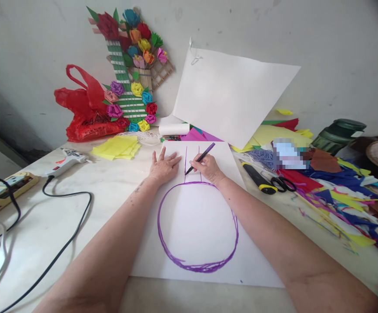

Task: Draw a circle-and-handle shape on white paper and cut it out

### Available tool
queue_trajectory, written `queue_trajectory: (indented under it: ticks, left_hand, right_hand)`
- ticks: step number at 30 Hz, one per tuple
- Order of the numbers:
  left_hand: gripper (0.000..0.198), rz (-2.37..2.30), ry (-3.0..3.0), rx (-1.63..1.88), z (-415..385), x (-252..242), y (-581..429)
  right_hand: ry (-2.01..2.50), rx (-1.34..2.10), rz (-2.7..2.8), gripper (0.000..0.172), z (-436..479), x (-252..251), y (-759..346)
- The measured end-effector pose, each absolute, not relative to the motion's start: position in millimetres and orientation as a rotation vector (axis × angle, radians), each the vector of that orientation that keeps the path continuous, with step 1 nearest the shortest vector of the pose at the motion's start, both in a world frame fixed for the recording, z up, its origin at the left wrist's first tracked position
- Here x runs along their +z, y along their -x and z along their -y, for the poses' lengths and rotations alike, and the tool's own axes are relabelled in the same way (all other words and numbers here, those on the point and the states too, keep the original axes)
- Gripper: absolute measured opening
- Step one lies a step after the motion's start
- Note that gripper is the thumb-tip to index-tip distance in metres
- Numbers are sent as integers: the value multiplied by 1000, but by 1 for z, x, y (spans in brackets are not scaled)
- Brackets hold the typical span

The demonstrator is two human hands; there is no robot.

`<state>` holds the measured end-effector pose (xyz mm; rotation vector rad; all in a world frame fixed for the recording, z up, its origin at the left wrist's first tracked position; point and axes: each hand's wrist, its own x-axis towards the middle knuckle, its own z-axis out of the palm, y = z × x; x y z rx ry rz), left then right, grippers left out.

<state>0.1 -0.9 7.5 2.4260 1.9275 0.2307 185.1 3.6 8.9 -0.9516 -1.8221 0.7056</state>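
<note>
A white sheet of paper (195,221) lies flat on the table before me. It bears a large rounded outline in thick purple strokes, with two thin upright lines rising from its top. My right hand (210,168) grips a purple marker pen (205,155), whose dark tip meets the lower part of the left upright line. Left of that line, my left hand (164,166) rests palm down on the paper, fingers spread and holding nothing.
A glue gun (68,163) and a power strip (9,189) with cables are on the left. Yellow paper squares (116,147), a red bag (87,108) and paper-flower crafts (130,93) stand behind. To the right lie a utility knife (259,178), scissors (283,184) and coloured scraps (342,195).
</note>
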Motion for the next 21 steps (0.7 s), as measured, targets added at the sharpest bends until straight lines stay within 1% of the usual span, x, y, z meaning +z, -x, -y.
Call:
queue_trajectory:
  ticks: [8,21]
  left_hand:
    - [51,-1919,-2426,242,1,7,-1]
    - [50,-1912,-2432,273,0,6,0]
  right_hand:
    - [897,826,1830,23,1,13,-184]
    - [868,889,1864,22,7,16,-183]
